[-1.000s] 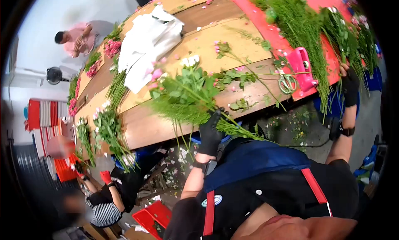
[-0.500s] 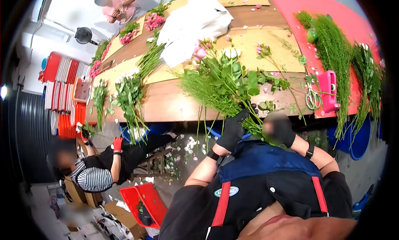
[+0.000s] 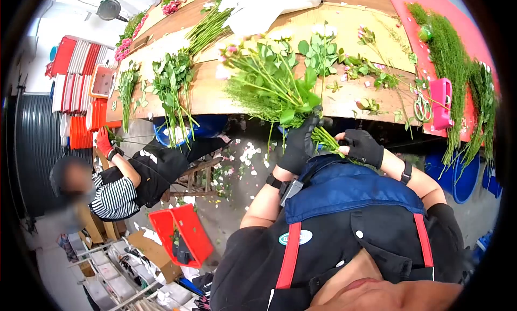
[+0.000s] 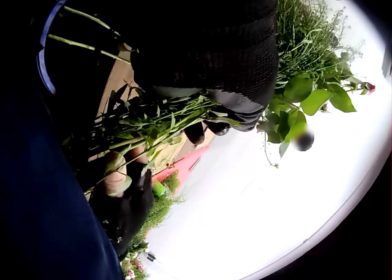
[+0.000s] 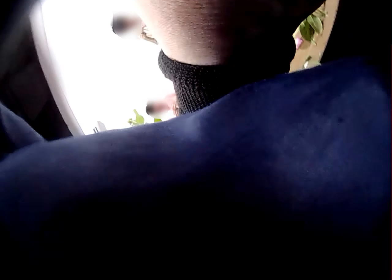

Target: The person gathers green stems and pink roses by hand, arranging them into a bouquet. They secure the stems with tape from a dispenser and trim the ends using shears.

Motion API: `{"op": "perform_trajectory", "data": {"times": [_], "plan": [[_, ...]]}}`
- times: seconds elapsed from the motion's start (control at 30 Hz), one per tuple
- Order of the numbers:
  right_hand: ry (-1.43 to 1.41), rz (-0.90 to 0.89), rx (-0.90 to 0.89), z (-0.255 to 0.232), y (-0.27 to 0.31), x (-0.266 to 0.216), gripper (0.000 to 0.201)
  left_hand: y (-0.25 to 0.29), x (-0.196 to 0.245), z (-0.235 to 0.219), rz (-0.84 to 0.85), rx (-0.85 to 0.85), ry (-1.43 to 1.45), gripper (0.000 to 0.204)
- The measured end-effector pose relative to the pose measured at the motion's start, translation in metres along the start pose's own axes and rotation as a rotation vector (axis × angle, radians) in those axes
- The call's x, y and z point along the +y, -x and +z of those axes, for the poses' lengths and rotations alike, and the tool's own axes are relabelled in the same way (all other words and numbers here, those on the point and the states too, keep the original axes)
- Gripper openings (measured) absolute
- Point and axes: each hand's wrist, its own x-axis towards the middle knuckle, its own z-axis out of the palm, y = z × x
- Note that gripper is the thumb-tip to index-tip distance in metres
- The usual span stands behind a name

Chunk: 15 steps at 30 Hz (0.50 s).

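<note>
In the head view my left hand (image 3: pixel 298 145), in a black glove, grips a bouquet (image 3: pixel 280 87) of roses, leaves and fine feathery greenery just below its leaves. The flower heads point away over the table edge, and the cut stems (image 3: pixel 323 138) run back toward my apron. My right hand (image 3: pixel 364 148), in a black glove with bare thumb and fingertips, pinches the lower stems. From the left wrist, those bare fingertips (image 4: pixel 115 177) show on the stems under the left glove. Mostly apron fills the right wrist view, with the glove's knit cuff (image 5: pixel 190 84); the right fingers are hidden there.
Scissors (image 3: pixel 423 107) and a pink tape dispenser (image 3: pixel 441 103) lie at the right, beside long greenery (image 3: pixel 452 63) on a red mat. More rose bunches (image 3: pixel 173 87) hang over the edge at left. Blue buckets (image 3: pixel 464 176) stand below. Another person (image 3: pixel 116 195) sits at the left.
My right hand has come from the greenery on the right over to the bouquet's stems. The left hand still holds the bouquet. The head view has swung around.
</note>
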Motion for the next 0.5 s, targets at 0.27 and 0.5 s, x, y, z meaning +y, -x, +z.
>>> {"op": "perform_trajectory", "data": {"times": [0.27, 0.5], "plan": [[-0.16, 0.434, 0.077, 0.02, -0.078, 0.09, 0.038, 0.047, 0.017, -0.032, 0.06, 0.092, -0.269, 0.041], [0.344, 0.808, 0.333, 0.042, -0.173, 0.078, 0.078, 0.078, 0.024, -0.061, -0.031, 0.293, -0.032, 0.044]]}}
